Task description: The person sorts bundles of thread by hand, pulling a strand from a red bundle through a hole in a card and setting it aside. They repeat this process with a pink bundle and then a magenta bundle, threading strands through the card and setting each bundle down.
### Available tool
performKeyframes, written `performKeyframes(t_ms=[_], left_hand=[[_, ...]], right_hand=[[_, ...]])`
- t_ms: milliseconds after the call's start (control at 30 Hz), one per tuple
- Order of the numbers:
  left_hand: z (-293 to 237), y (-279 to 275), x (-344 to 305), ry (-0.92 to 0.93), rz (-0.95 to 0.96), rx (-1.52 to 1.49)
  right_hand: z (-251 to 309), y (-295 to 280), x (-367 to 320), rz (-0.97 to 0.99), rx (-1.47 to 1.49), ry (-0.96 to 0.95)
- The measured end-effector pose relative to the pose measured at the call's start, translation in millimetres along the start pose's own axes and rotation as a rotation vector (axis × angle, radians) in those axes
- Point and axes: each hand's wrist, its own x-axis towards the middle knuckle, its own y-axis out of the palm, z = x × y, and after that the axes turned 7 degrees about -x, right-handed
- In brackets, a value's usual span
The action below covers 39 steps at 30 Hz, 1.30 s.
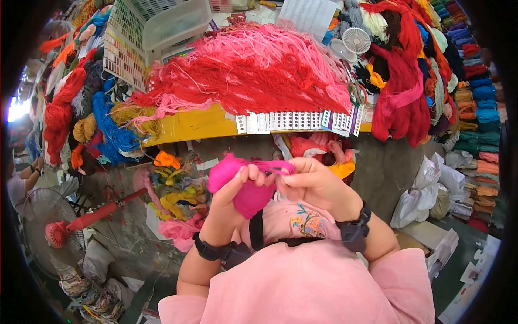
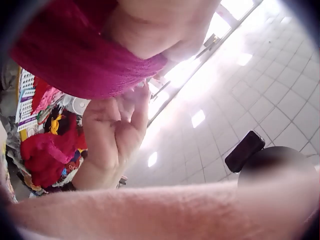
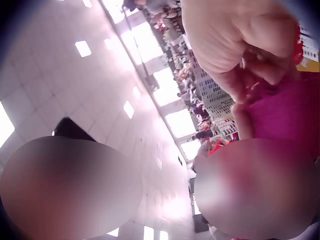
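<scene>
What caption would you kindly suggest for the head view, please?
Left hand grips a magenta yarn bundle, right hand pinching its strands, before a yellow table heaped with red and pink yarn.

Shows a yellow-edged bench (image 1: 189, 125) beside a grey floor (image 1: 127, 237), a red-poled fan (image 1: 55, 234) at left; has a pale gridded ceiling (image 2: 280, 95) overhead, square lights (image 2: 198, 118), glaring windows (image 3: 142, 42).

No legible text (cards (image 1: 297, 120) included).

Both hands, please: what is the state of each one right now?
Left hand: closed, holding the magenta yarn.
Right hand: closed, pinching the same yarn.
</scene>
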Motion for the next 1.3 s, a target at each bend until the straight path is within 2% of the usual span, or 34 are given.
performKeyframes(t_ms=[33,67,133,167,200,267,300,333,367,400,433,467,500,567,600,633,667,700,733,767,800,833,867,900,933,967,1000,1033,1067,1133,1167,1233,1267,1300], left_hand=[[-1,2,0,0.004,0.045,-0.038],[-4,5,3,0.005,0.040,-0.040],[-14,15,14,-0.135,0.159,0.687],[-19,19,19,-0.207,0.110,0.709],[-26,22,23,-0.192,0.099,0.711],[-44,23,31,-0.233,-0.072,0.503],[-54,13,33,-0.257,-0.146,0.468],[-65,-1,38,-0.192,-0.184,0.340],[-78,-31,47,-0.090,-0.201,0.076],[-95,-70,50,-0.020,-0.052,-0.254],[-110,-91,46,0.107,-0.130,-0.521],[-127,-126,37,0.174,-0.112,-0.641],[-146,-164,27,0.216,-0.096,-0.639],[-182,-216,5,0.525,-0.592,-0.278],[-197,-228,-6,0.474,-0.357,-0.643],[-219,-255,-20,0.552,-0.379,-0.568],[-251,-301,-38,0.652,-0.610,0.178],[-228,-233,-14,0.768,-0.925,0.361],[-253,-252,-19,0.845,-0.944,0.346],[-292,-289,-33,0.800,-0.690,0.083],[-320,-319,-39,0.736,-0.430,-0.178],[-282,-267,-14,0.726,-0.437,-0.183],[-263,-201,41,0.492,-0.388,-0.245],[-237,-183,74,0.355,-0.370,-0.270],[-218,-175,101,0.217,-0.350,-0.291],[-200,-187,127,0.074,-0.268,-0.272],[-183,-202,151,-0.067,-0.183,-0.251],[-165,-205,170,-0.116,-0.233,-0.105],[-145,-206,187,-0.165,-0.284,0.042],[-111,-185,215,-0.131,-0.650,0.442],[-99,-190,222,-0.142,-0.656,0.443],[-82,-202,233,-0.228,-0.560,0.744],[-73,-204,238,-0.243,-0.559,0.746],[-66,-204,241,-0.248,-0.552,0.819]], right_hand=[[5,-10,-1,0.244,0.046,0.065],[10,-17,-3,0.244,0.048,0.070],[27,-24,-7,0.240,-0.210,0.210],[35,-28,-7,0.138,-0.784,-0.096],[55,-30,-10,-0.013,-1.250,-0.180],[73,-47,-7,0.093,-1.139,-0.177],[83,-57,-2,0.174,-0.964,-0.279],[93,-70,4,0.252,-0.781,-0.372],[106,-86,7,0.268,-0.421,-0.333],[118,-101,15,0.249,-0.042,-0.387],[129,-129,19,0.234,0.227,-0.376],[137,-166,33,0.269,0.283,-0.495],[148,-198,37,0.161,0.364,-0.469],[169,-278,48,-0.096,0.479,-0.477],[181,-307,48,-0.338,0.386,-0.472],[194,-340,47,-0.527,0.331,-0.490],[212,-380,37,-0.609,0.233,-0.549],[233,-412,19,-0.666,0.117,-0.627],[259,-433,-4,-0.805,0.059,-0.631],[287,-523,-48,-0.647,-0.100,-0.747],[299,-523,-64,-0.879,-0.079,-0.895],[303,-492,-59,-0.931,-0.051,-0.913],[299,-477,-44,-0.597,-0.153,-0.857],[275,-418,3,-0.679,-0.153,-0.834],[236,-389,48,-0.717,-0.457,-0.794],[189,-324,99,-0.783,-0.458,-0.707],[141,-295,135,-0.720,-0.629,-0.581],[97,-267,165,-0.665,-0.918,-0.410],[58,-229,198,-0.618,-0.740,-0.330],[-15,-204,252,-0.531,-0.815,-0.325],[-39,-188,269,-0.542,-0.874,-0.416],[-69,-163,293,-0.689,-0.989,-0.522],[-82,-159,303,-0.780,-1.166,-0.667],[-91,-157,304,-0.813,-1.302,-0.661]])
